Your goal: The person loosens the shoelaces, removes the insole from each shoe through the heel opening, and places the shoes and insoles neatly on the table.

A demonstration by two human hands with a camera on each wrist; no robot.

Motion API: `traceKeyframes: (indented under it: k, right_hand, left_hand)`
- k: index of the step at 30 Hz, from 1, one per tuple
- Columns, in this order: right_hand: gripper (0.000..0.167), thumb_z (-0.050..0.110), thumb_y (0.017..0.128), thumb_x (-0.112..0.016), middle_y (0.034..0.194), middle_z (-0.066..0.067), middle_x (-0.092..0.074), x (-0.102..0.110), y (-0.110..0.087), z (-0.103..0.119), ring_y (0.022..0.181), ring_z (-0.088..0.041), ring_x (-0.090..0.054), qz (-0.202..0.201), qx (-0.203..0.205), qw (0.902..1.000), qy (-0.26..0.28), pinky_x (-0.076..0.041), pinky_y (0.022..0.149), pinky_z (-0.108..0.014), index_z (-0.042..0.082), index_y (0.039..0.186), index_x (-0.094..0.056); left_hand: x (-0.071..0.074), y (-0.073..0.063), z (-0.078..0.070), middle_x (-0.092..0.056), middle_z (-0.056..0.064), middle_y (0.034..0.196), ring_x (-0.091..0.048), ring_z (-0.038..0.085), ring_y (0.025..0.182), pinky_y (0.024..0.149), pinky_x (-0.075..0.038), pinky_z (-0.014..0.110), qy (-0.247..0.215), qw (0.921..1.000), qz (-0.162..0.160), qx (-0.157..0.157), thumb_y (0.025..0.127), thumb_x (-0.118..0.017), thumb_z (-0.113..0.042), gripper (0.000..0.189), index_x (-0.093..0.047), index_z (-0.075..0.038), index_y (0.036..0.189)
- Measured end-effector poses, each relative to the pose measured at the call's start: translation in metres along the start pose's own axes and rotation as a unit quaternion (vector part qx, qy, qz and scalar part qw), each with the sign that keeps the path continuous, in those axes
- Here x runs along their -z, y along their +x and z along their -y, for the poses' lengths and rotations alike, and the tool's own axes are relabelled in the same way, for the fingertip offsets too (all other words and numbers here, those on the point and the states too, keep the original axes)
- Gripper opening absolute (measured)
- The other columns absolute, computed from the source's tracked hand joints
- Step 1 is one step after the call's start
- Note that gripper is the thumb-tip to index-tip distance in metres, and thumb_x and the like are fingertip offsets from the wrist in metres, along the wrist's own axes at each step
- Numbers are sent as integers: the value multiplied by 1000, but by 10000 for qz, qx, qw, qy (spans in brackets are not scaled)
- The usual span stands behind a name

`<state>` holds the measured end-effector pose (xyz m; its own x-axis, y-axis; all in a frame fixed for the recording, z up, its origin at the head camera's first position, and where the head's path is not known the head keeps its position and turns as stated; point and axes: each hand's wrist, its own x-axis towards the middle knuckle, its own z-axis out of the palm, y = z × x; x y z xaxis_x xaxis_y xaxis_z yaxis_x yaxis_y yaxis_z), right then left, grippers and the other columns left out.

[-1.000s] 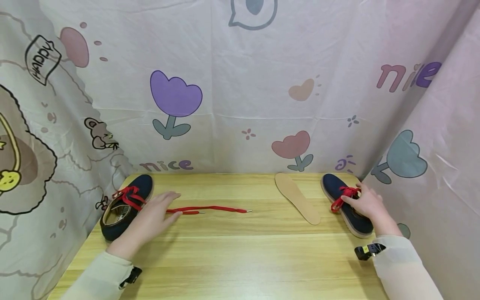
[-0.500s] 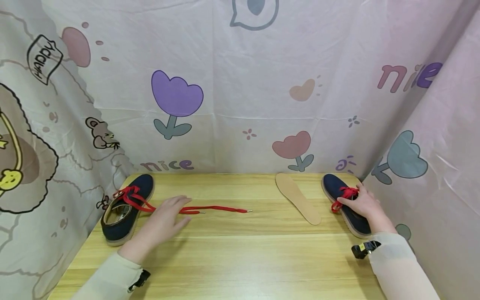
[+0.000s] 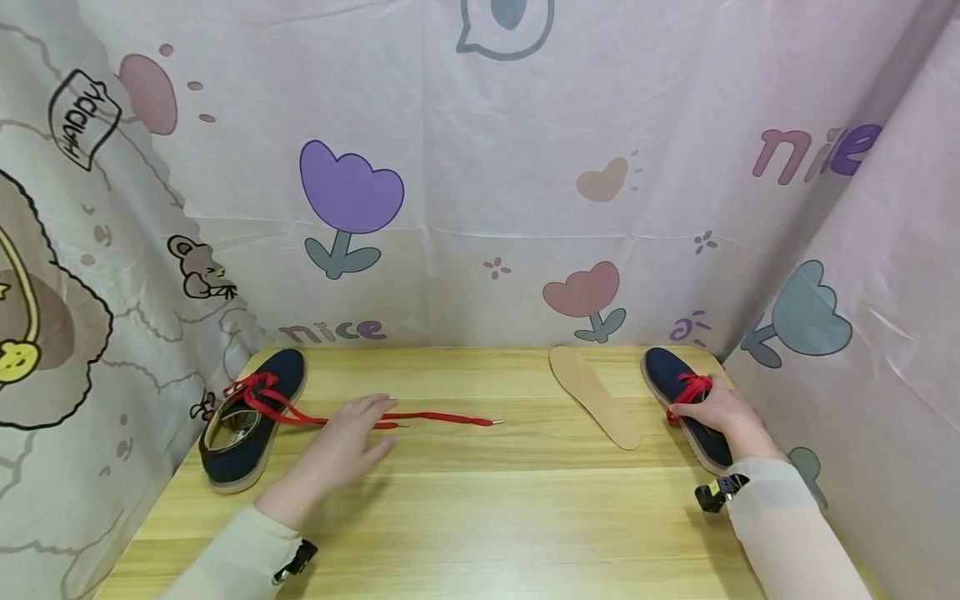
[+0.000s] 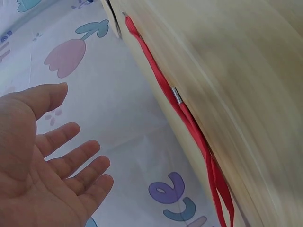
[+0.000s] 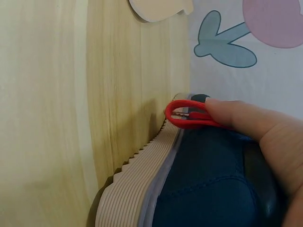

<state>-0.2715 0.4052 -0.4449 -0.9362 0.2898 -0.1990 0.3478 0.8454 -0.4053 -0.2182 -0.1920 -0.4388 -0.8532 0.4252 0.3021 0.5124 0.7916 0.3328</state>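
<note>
Red laces (image 4: 195, 132) are running parallel to the worktop's (image 3: 480, 525) back edge, passing behind the nearer left hand (image 3: 339, 446), fingers standing wide; the right hand (image 3: 733, 418) is touching the back-right shoe's (image 3: 666, 365) bow (image 3: 693, 385), grip undeterminable.

Matt cloth shoe (image 5: 201, 163) (ribbed sole (image 5: 137, 182)), wood-grained tabletop (image 3: 480, 517).
</note>
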Motion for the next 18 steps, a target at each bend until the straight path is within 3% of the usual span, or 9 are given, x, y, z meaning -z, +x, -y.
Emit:
traceKeyframes:
  k: [18]
  right_hand:
    - [107, 36, 80, -80, 134, -47, -33, 2, 5, 9, 116, -58, -42, 428, -147, 9990, -53, -39, 98, -65, -20, 142, -13]
  left_hand:
    - [-17, 13, -15, -51, 19, 145, -47, 41, 133, 108, -38, 58, -168, 9996, 216, -116, 95, -70, -28, 55, -54, -4, 142]
